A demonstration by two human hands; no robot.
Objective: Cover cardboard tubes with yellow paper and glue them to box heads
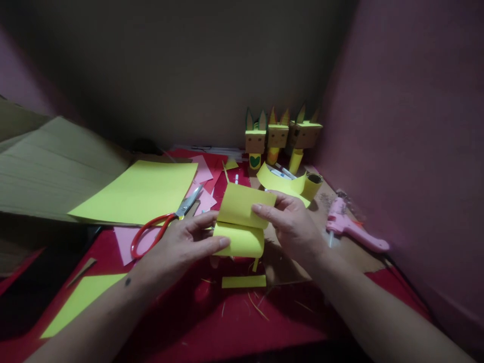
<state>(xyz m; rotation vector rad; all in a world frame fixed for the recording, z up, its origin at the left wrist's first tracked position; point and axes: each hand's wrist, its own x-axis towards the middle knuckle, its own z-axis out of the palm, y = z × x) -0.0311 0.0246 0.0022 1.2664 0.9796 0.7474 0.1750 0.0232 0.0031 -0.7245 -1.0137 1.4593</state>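
Note:
Between my hands, over the front of the table, is a piece of yellow paper [247, 204] curved round on itself. Its lower part [242, 242] bends like a tube, and the upper flap stands up. My left hand [192, 239] grips the lower left side, thumb on the front. My right hand [289, 219] pinches the upper flap at its right edge, thumb in front and fingers behind. Whether a roll lies inside the curve is hidden. Red-handled scissors [163, 222] lie just left of my left hand, and a yellow strip [244, 282] lies below the paper.
A large yellow sheet [139, 191] and pink paper scraps [204, 199] lie left. Three cardboard box-headed figures [278, 136] stand at the back. Right are a pink glue gun [351, 227], a cardboard roll [313, 185] with yellow paper, and cardboard [287, 264] on the red table [212, 322].

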